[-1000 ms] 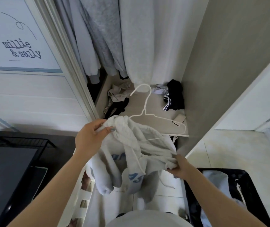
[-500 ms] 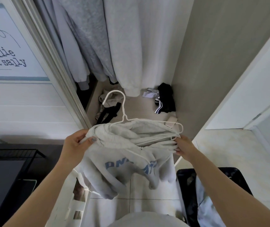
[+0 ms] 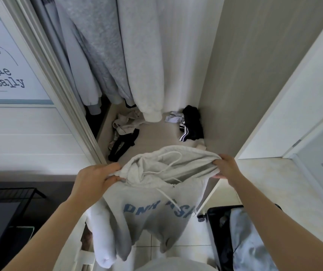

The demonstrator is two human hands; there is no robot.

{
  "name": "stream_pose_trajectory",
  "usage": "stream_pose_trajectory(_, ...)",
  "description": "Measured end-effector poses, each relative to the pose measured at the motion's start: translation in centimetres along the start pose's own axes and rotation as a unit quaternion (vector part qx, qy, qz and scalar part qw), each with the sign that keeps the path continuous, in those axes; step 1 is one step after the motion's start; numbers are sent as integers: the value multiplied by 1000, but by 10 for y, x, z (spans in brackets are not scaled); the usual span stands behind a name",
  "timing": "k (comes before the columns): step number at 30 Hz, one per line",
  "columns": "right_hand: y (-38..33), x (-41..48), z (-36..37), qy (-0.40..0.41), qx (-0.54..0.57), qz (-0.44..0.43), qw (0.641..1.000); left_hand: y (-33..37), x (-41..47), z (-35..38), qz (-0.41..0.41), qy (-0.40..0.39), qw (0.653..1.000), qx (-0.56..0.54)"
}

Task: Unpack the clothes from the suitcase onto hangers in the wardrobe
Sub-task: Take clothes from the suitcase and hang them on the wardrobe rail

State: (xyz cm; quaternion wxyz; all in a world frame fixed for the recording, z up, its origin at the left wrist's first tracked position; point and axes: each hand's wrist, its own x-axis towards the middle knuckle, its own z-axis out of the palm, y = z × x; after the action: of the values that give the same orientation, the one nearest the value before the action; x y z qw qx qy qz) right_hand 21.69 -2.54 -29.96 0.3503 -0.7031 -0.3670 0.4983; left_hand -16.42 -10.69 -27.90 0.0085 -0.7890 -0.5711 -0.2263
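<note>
A light grey hoodie (image 3: pixel 152 210) with blue letters and white drawstrings hangs between my hands in front of the open wardrobe. My left hand (image 3: pixel 94 178) grips its left shoulder and my right hand (image 3: pixel 226 166) grips its right shoulder, spreading it wide. The white wire hanger is hidden, covered by the hood and shoulders. The black suitcase (image 3: pixel 217 231) lies open on the floor at the lower right, with pale blue clothing (image 3: pixel 248 245) inside it.
Grey and white garments (image 3: pixel 137 55) hang in the wardrobe. Loose beige clothing (image 3: pixel 125 124) and black clothing (image 3: pixel 192 126) lie on its floor. A sliding door frame (image 3: pixel 58 81) is on the left, a beige side panel (image 3: pixel 244 75) on the right, a black wire rack (image 3: pixel 10 194) at lower left.
The hoodie has been pulled up over the hanger, whose hook and wire no longer show. Both hands have spread apart and risen, stretching the shoulders out.
</note>
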Motion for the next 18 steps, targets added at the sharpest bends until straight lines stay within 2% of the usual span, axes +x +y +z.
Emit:
stream_pose_trajectory(3,-25,-15,10,26,-30,-57,998,-1,6,10,-28,10,999,22)
stream_pose_trajectory(5,-45,-31,21,16,28,-93,995,-1,12,11,-74,37,997,9)
stream_pose_trajectory(6,-55,-39,26,-15,76,-102,992,0,17,9,-110,43,993,-20)
stream_pose_trajectory(8,-75,-54,31,-133,139,-129,973,0,29,1,-177,58,977,-100)
stream_pose_trajectory(9,-83,-60,30,-197,128,-159,959,0,34,-3,-193,65,969,-143)
stream_pose_trajectory(11,-95,-63,24,-274,12,-240,931,-2,42,-13,-208,85,946,-234)
stream_pose_trajectory(13,-102,-56,18,-227,-170,-324,903,1,50,-23,-225,101,912,-329)
stream_pose_trajectory(15,-108,-44,15,-171,-285,-381,863,8,59,-31,-214,110,894,-377)
stream_pose_trajectory(16,-111,-40,15,-148,-307,-393,854,13,64,-35,-199,111,893,-388)
stream_pose_trajectory(18,-117,-33,15,-96,-270,-400,870,20,74,-41,-171,102,898,-393)
